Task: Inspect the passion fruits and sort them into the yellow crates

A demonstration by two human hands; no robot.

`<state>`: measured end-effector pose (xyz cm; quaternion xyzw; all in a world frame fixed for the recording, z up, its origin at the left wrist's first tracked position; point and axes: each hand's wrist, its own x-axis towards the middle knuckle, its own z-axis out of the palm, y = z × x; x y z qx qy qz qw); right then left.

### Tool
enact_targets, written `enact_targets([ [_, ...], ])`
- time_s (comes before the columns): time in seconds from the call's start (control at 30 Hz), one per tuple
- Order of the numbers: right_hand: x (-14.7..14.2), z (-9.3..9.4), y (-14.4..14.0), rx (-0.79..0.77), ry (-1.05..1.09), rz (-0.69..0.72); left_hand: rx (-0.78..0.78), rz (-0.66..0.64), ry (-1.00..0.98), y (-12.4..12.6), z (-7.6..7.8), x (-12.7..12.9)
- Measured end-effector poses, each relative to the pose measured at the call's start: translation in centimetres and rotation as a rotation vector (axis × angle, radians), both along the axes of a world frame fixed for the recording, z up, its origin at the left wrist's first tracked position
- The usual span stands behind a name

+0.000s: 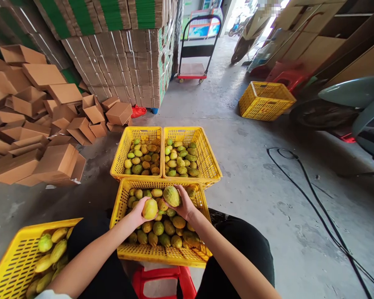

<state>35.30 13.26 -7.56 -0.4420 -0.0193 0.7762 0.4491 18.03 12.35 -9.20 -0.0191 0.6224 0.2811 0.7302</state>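
- Your left hand [139, 212]'s fingers cup a yellow fruit [150, 209], ten o'clock over the crate [121, 207].
- Your right hand [185, 204]'s fingers wrap a greenish fruit [172, 196], one o'clock.
- Holding both low and lightly should limit bruising.

No legible lettering, the distant blue panel [200, 32] perhaps simply too blurry.

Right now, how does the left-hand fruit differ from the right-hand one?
The left-hand fruit is mostly yellow; the right-hand fruit is greener. The left-hand fruit looks fairly smooth, the right-hand fruit rough. The left-hand fruit sits lower in the picture than the right-hand fruit. Both are rounded and held over a yellow crate.
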Motion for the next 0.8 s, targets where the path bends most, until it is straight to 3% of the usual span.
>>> enact_targets([
  [0.2, -0.5, -0.5, 0.2, 0.082, -0.125, 0.033, 0.069, 0.006, -0.114, 0.0, -1.0, -0.3],
  [0.37, -0.2, -0.9, 0.2, 0.051, -0.043, 0.012, 0.105, 0.028, -0.142, 0.0, -1.4, -0.3],
  [0.57, -0.2, -0.4, 0.1, 0.049, -0.005, 0.115, 0.085, 0.045, -0.102, 0.0, -0.5, 0.1],
  [0.8, -0.1, -0.6, 0.3, 0.082, -0.022, 0.095, 0.067, -0.012, -0.116, -0.1, 0.2, 0.1],
])
